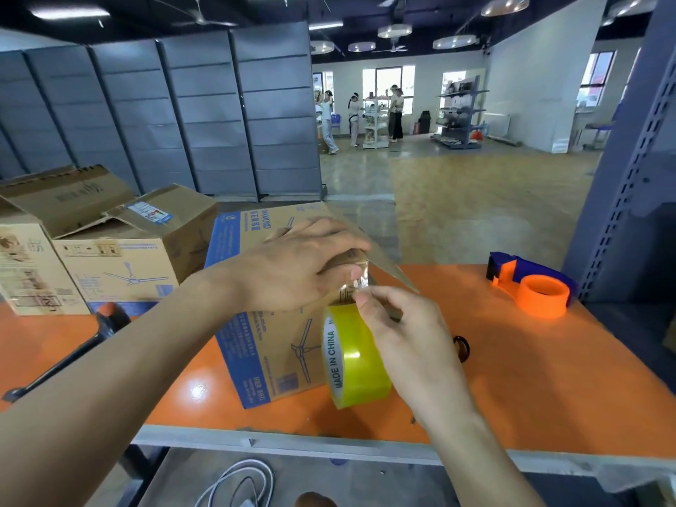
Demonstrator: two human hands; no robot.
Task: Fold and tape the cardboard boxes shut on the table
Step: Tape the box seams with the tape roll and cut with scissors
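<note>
A cardboard box [270,338] with blue edges and a ceiling-fan print stands in the middle of the orange table [530,367]. My left hand [303,265] presses down on its near top corner, over a strip of clear tape. My right hand [406,334] grips a roll of yellowish clear tape [356,364] marked "MADE IN CHINA", held against the box's front face just below that corner. A short length of tape runs from the roll up to the box top.
Two other cardboard boxes [120,250] stand open at the left, one with raised flaps. An orange and blue tape dispenser [530,283] sits at the right. A black tool [73,353] lies at the left. A grey shelf post [629,148] stands at right.
</note>
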